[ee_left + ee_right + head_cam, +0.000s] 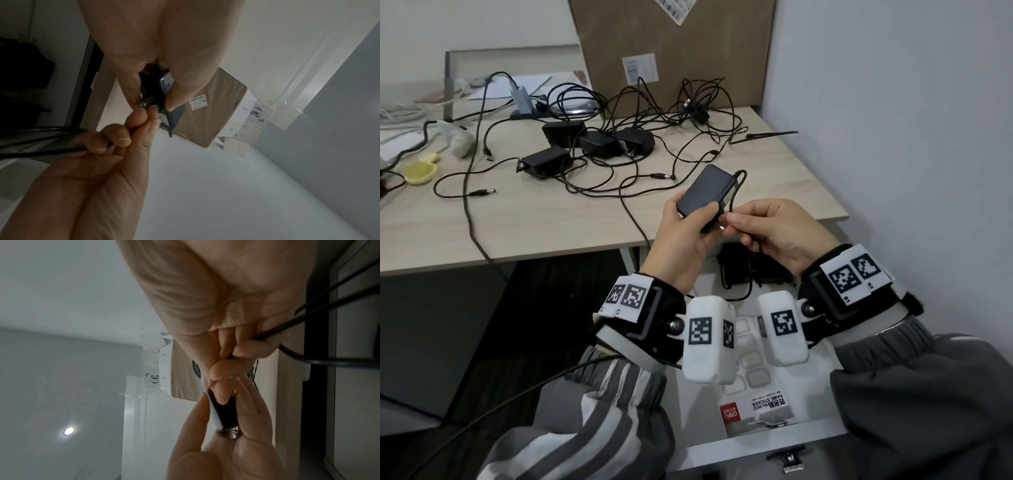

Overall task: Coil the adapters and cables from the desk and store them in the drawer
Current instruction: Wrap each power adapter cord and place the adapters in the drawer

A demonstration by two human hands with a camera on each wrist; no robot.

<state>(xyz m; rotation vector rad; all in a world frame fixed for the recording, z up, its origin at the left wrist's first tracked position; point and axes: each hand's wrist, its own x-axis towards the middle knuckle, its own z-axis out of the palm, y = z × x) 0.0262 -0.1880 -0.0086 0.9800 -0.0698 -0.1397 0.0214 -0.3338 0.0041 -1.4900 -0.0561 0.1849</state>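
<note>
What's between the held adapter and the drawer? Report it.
Nothing solid. The left hand holds the adapter directly above the open drawer. But its cable, pinched by the right hand, trails uncoiled onto the desk, among other cables.

I see a big cardboard box (671, 54) standing at the back of the surface (774, 181), shipping labels stuck on it. At the left edge lie two shallow yellow dishes (419, 171) and some papers (510, 85). A pack of name stickers (763, 406) sits low in my head view, and white walls (893, 102) close in the right.
</note>
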